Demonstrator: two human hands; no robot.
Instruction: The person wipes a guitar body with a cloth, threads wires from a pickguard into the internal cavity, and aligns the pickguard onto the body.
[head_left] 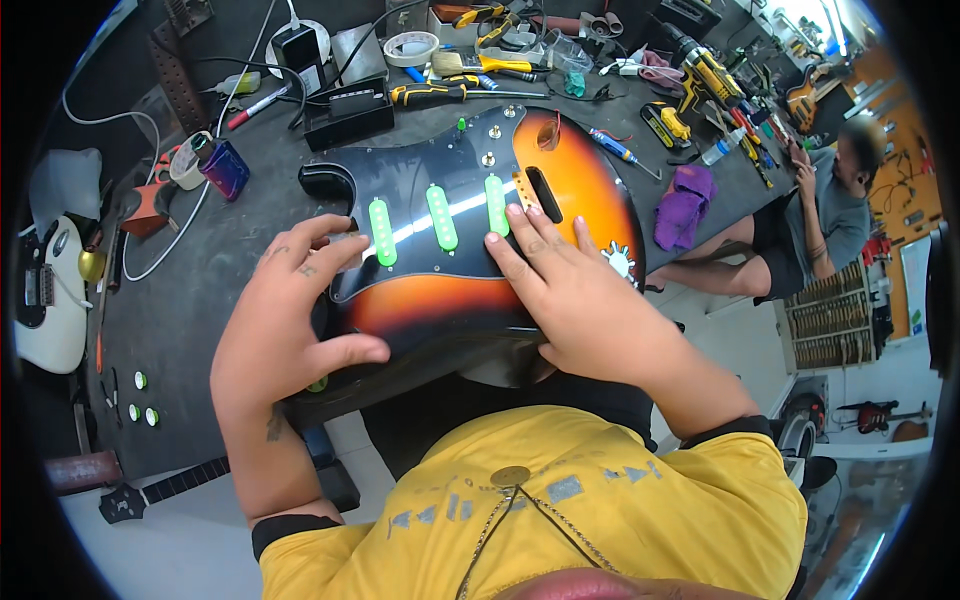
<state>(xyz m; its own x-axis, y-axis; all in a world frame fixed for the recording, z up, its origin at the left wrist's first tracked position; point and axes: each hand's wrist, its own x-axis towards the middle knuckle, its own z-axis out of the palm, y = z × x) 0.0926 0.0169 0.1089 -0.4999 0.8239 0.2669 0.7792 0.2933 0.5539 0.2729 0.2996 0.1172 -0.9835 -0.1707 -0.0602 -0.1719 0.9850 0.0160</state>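
Note:
A sunburst electric guitar body (590, 180) lies on the workbench in front of me. It has a black pickguard (400, 170), and three bright green pickups (441, 218) are set in it. My left hand (285, 320) grips the body's left end, its fingers bent over the top near the leftmost pickup and its thumb along the near side. Flat on the lower right part lies my right hand (575, 285), fingers spread, with fingertips touching the rightmost pickup (496, 195). The near underside of the body is in shadow.
Several green-and-white knobs (140, 380) lie at left, near a white guitar body (55, 310). Screwdrivers (430, 94), a tape roll (411, 48), a yellow drill (700, 70) and a purple cloth (684, 208) surround the guitar. A person (835, 210) sits at right.

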